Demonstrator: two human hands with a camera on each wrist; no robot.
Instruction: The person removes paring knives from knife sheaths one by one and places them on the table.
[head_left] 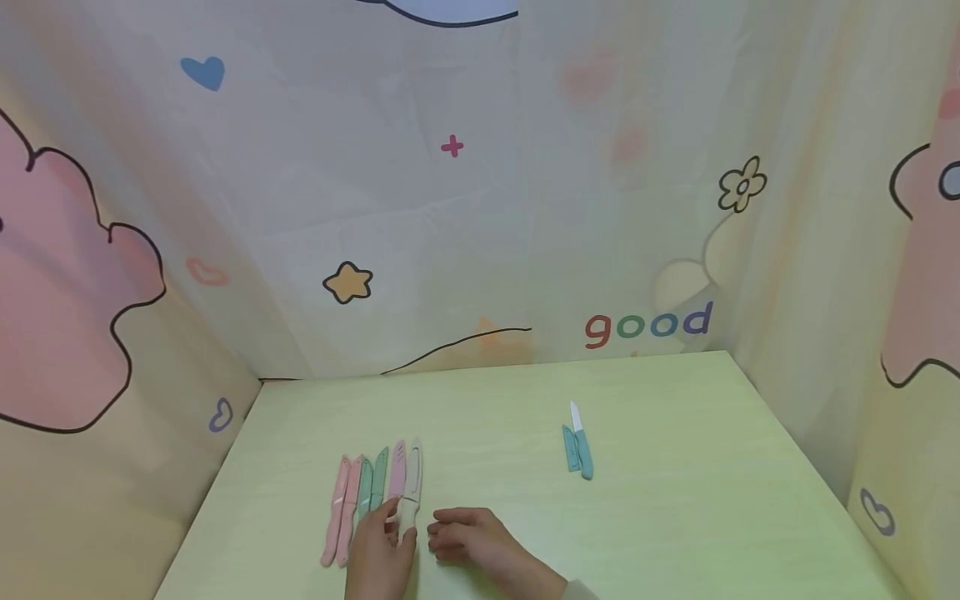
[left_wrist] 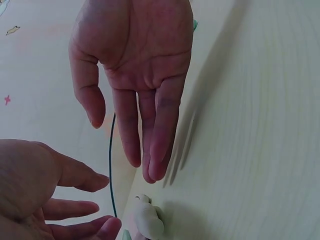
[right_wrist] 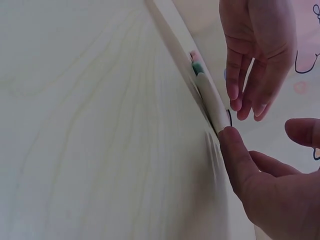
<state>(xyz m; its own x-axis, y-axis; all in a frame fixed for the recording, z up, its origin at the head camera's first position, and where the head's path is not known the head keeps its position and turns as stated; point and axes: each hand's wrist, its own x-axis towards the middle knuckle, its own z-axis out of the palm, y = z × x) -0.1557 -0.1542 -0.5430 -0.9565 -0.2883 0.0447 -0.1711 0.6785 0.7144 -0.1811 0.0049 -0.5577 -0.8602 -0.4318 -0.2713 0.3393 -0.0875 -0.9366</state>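
Observation:
Sheathed knives lie side by side in a row at the left of the table: two pink knives point(head_left: 339, 510), two green knives point(head_left: 365, 482), a lilac knife point(head_left: 397, 467) and a cream knife point(head_left: 413, 479). My left hand point(head_left: 377, 550) hovers over the handle ends, thumb and forefinger spread on either side of the cream handle without gripping it. Just right of that knife is my right hand point(head_left: 476, 537), its fingers relaxed and holding nothing. In the right wrist view the cream handle point(right_wrist: 212, 102) shows clearly. Parts of the green and lilac handles are hidden behind my left hand.
Farther back on the right lie a blue knife point(head_left: 582, 450) with its blade bare and its blue sheath point(head_left: 571, 448) beside it. A printed curtain point(head_left: 480, 208) surrounds the pale table point(head_left: 675, 500) at the back and sides.

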